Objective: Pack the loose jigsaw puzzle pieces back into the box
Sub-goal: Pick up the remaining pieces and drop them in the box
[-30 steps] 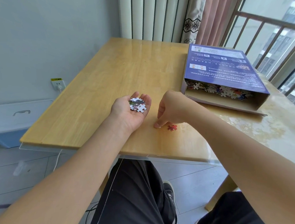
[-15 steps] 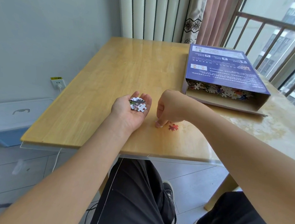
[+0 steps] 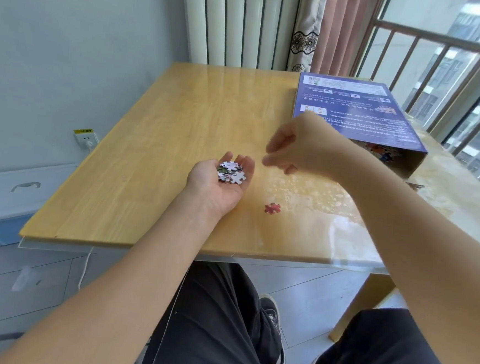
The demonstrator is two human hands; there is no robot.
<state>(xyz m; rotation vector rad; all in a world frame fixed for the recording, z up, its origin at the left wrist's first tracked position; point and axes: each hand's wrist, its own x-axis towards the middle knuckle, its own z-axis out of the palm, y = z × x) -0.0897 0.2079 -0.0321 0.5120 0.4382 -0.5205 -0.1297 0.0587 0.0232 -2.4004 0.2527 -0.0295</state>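
A person sits at a wooden table (image 3: 179, 137), seen from a camera on their head looking down at both bare arms. The left hand (image 3: 218, 184) lies palm up on the tabletop, fingers gently cupped around a small heap of jigsaw pieces (image 3: 231, 172) resting on the fingers and upper palm. The right hand (image 3: 299, 149) hangs in the air just to the right of it, above the table and blurred; its fingers are loosely curled and pointing toward the left hand, and whether they pinch a piece cannot be told. One red puzzle piece (image 3: 272, 208) lies flat on the table, apart from both hands, below the right hand and just right of the left palm. The purple puzzle box (image 3: 353, 110) lies at the far right of the table, behind the right hand, its open end facing the person with more coloured pieces visible inside. Left of the table a white storage bin (image 3: 16, 193) stands on the floor.
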